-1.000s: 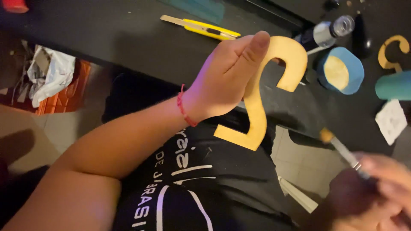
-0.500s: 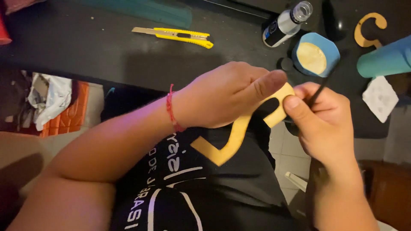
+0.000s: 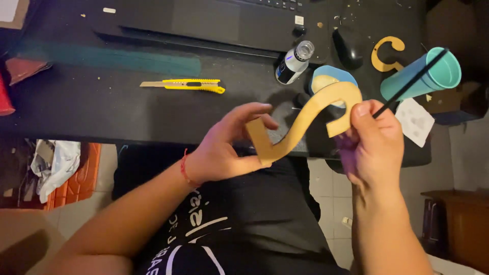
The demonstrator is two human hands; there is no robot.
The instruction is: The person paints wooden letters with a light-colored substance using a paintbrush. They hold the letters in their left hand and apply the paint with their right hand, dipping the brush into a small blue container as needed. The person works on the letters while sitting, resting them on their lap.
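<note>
The S-shaped letter (image 3: 305, 114) looks like matt yellow-painted wood or board, smooth on its face. The bench (image 3: 102, 102) is dull black and slightly scuffed, while the utility knife (image 3: 186, 85) has a glossy yellow plastic body and bare metal blade.

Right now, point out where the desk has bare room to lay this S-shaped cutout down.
Bare desk lies left of and below the yellow utility knife, out to the front edge. The right end is crowded: bottle, blue lid, mouse, small cutout, teal cup, paper scrap.

s-shaped cutout (image 3: 305, 119) between both hands
</note>
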